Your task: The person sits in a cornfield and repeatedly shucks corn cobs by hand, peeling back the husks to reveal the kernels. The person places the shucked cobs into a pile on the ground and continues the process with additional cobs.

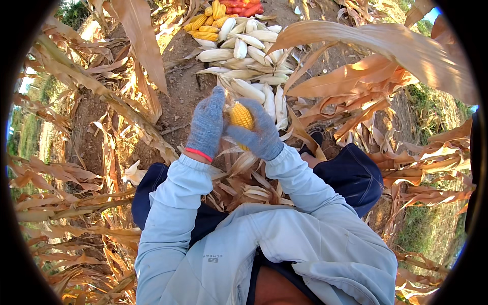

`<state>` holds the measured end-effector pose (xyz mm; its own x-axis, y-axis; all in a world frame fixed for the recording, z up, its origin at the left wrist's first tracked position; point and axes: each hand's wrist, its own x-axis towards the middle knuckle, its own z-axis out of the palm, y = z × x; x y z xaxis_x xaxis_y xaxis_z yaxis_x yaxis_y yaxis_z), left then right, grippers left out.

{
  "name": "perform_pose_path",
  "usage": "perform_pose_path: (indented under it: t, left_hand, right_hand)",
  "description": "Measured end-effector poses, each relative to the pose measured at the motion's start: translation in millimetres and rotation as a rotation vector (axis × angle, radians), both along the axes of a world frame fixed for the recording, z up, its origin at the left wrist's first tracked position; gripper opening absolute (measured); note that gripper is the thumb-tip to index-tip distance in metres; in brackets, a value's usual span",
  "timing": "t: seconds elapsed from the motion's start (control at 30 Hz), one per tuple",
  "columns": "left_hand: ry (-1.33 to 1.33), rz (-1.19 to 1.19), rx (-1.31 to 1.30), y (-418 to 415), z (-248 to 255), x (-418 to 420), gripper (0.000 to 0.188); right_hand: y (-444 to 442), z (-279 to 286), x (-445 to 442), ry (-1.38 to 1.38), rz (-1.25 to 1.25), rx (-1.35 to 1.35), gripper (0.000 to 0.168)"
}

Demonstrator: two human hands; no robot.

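A yellow corn cob [241, 116], its kernels bare along the visible side, is held between my two gloved hands in front of my knees. My right hand [259, 129], in a grey knit glove, wraps around the cob from the right. On the left, my left hand [208, 120], in a matching glove with a red cuff edge, closes at the cob's upper end, where pale husk or silk shows; its fingertips are partly hidden. Just beyond the hands lies a pile of corn ears in pale husks [248, 57].
Husked yellow cobs [206, 23] lie at the pile's far left, beside a red mesh sack [242, 7]. Dry corn stalks [110, 99] lean in on the left. A large dry leaf [343, 34] arches in from the right. Loose husks [248, 187] cover the ground between my legs.
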<state>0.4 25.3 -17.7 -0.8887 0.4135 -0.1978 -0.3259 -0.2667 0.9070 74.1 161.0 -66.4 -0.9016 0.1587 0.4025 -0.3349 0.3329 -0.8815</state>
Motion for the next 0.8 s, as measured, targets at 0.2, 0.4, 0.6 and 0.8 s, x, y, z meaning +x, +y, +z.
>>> perform_pose_path:
  t: [0.2, 0.4, 0.6, 0.8]
  left_hand:
    - [0.213, -0.035, -0.199, -5.4, 4.3, 5.1, 0.038]
    - [0.877, -0.764, -1.268, -23.3, 17.2, -7.1, 0.047]
    - [0.792, -0.486, -0.856, -16.6, 1.0, 9.1, 0.063]
    - [0.484, -0.375, -0.509, 16.3, -36.9, 15.7, 0.059]
  right_hand:
    - [2.2, -10.2, -15.8, -0.219, 0.075, -1.257, 0.048]
    - [35.4, -9.0, -18.5, -0.108, 0.224, -1.463, 0.051]
    - [33.2, 6.9, -15.7, -0.043, 0.193, -1.368, 0.056]
    - [21.4, 7.2, -22.2, -0.116, 0.143, -1.135, 0.056]
